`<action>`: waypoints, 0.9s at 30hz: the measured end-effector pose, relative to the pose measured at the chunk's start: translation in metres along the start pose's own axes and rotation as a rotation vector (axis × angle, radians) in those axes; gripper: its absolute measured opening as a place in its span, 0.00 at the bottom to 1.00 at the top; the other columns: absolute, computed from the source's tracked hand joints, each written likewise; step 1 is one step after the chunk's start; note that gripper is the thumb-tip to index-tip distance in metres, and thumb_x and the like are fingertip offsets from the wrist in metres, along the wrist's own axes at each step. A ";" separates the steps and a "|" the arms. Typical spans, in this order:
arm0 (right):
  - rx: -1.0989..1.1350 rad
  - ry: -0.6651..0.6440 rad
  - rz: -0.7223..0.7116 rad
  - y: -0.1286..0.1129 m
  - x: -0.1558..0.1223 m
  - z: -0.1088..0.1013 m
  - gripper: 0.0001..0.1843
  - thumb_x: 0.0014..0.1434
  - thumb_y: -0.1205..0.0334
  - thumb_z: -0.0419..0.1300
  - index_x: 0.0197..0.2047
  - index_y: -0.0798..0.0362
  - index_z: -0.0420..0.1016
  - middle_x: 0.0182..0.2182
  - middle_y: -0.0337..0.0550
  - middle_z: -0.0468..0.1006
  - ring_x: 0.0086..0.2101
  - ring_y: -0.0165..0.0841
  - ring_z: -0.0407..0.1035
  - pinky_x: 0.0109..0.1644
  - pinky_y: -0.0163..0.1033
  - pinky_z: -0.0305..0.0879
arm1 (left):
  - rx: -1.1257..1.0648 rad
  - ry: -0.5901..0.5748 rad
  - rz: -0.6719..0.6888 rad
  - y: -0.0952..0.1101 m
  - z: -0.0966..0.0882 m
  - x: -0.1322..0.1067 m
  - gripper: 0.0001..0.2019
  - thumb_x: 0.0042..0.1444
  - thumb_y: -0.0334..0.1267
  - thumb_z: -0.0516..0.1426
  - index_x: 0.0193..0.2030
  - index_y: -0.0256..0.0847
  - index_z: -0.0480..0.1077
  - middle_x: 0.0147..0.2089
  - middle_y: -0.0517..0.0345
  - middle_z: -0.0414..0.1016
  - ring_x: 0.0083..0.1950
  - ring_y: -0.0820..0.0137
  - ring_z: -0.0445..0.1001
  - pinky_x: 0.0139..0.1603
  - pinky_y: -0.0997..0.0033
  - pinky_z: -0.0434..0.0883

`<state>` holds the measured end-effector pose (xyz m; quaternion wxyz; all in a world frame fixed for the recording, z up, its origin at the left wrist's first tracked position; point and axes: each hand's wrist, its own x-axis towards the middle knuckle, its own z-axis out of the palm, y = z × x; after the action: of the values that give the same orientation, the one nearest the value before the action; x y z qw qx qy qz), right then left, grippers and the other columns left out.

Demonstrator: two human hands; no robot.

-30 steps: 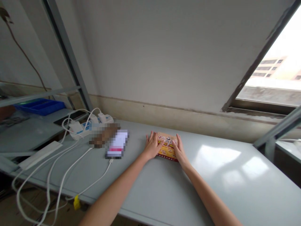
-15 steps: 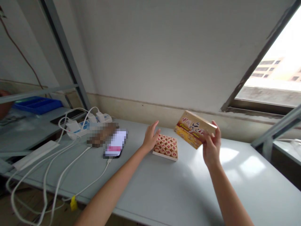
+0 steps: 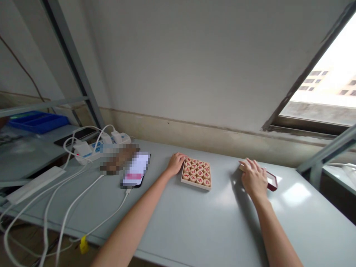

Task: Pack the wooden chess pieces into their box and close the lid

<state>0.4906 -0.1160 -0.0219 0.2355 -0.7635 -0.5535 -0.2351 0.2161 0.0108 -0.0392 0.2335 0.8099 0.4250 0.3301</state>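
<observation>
A shallow open box of Chinese chess pieces [image 3: 196,172] lies on the grey table, its round wooden pieces in rows with red characters facing up. My left hand [image 3: 176,164] is closed against the box's left edge near the far corner; its fingertips are partly hidden. Over to the right, my right hand [image 3: 253,178] rests palm down across the box lid [image 3: 272,181], its fingers over the far and left sides. The lid is on the table, and most of it is hidden under that hand.
Left of my left arm lie a lit phone [image 3: 137,168] and a blurred brown object [image 3: 119,160]. Behind them is a white power strip [image 3: 94,148] with plugs and trailing cables. A blue tray [image 3: 39,121] sits on the neighbouring table. Wall and window stand behind.
My right hand has brought the lid down from the air onto the table, to the right. My left hand's spread fingers have come down onto the chess box's left edge.
</observation>
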 end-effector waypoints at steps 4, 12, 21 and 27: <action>0.099 -0.103 0.008 -0.016 0.002 0.004 0.17 0.51 0.61 0.49 0.45 0.49 0.69 0.52 0.47 0.63 0.54 0.46 0.52 0.53 0.64 0.41 | 0.053 0.005 0.002 -0.001 0.001 0.000 0.13 0.56 0.34 0.46 0.39 0.38 0.71 0.43 0.54 0.70 0.46 0.69 0.66 0.51 0.68 0.61; 0.627 -0.430 -0.062 -0.084 0.006 0.017 0.18 0.54 0.52 0.49 0.44 0.46 0.71 0.42 0.43 0.73 0.42 0.39 0.66 0.45 0.43 0.60 | -0.008 -0.026 0.005 -0.006 -0.001 0.002 0.11 0.53 0.33 0.49 0.37 0.38 0.72 0.42 0.55 0.70 0.46 0.69 0.67 0.50 0.70 0.62; 0.916 -0.371 0.053 -0.079 0.005 0.027 0.14 0.48 0.53 0.55 0.34 0.51 0.73 0.38 0.45 0.75 0.39 0.37 0.68 0.41 0.40 0.63 | -0.046 -0.043 0.004 -0.006 0.000 0.002 0.11 0.52 0.34 0.49 0.35 0.39 0.72 0.41 0.55 0.71 0.45 0.69 0.67 0.50 0.68 0.62; 0.964 -0.302 0.051 -0.080 0.004 0.022 0.12 0.47 0.53 0.57 0.32 0.52 0.70 0.33 0.42 0.75 0.37 0.35 0.67 0.44 0.40 0.59 | -0.044 -0.044 0.026 -0.004 -0.001 0.002 0.10 0.52 0.34 0.49 0.35 0.38 0.72 0.40 0.55 0.71 0.45 0.69 0.67 0.50 0.69 0.62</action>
<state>0.4172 -0.0775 -0.0286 0.4842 -0.6067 -0.6082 0.1659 0.2144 0.0152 -0.0409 0.2563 0.8170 0.4018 0.3246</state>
